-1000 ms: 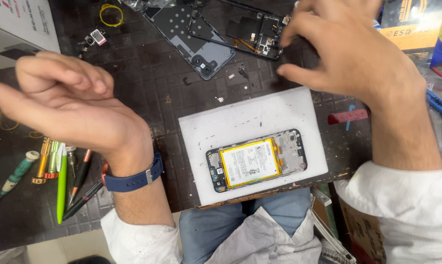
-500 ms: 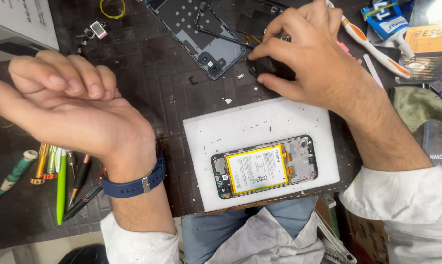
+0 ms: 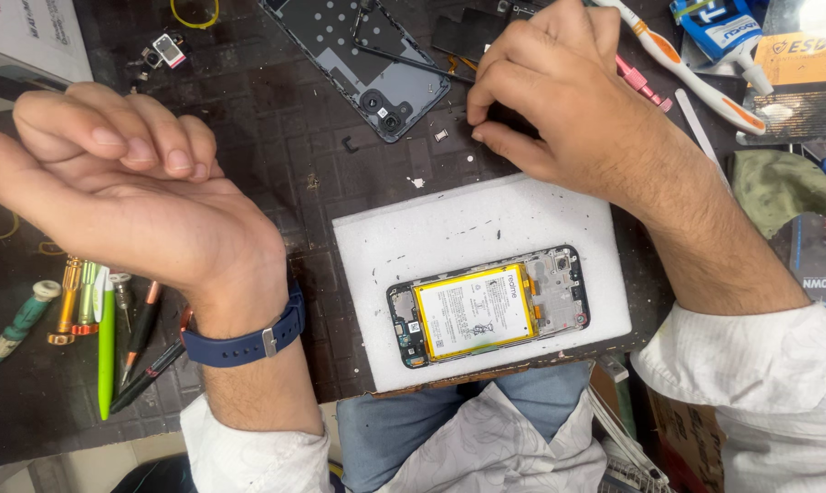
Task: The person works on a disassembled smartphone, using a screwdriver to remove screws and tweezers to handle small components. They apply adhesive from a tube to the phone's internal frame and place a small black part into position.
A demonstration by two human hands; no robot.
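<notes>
The right hand pinches down on the dark mat, fingertips closed over something too small to identify. The left hand hovers palm-up, fingers curled, empty. The opened phone lies on white foam. A blue-and-white package sits cut off at top right.

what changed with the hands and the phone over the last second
The right hand came down from the upper edge of the mat toward the person and now pinches at small dark parts just above the white foam pad. The view shifted a little as well. The left hand stayed palm up and cupped, touching nothing. The opened phone stayed on the pad, and the back cover and tools kept their places.
</notes>
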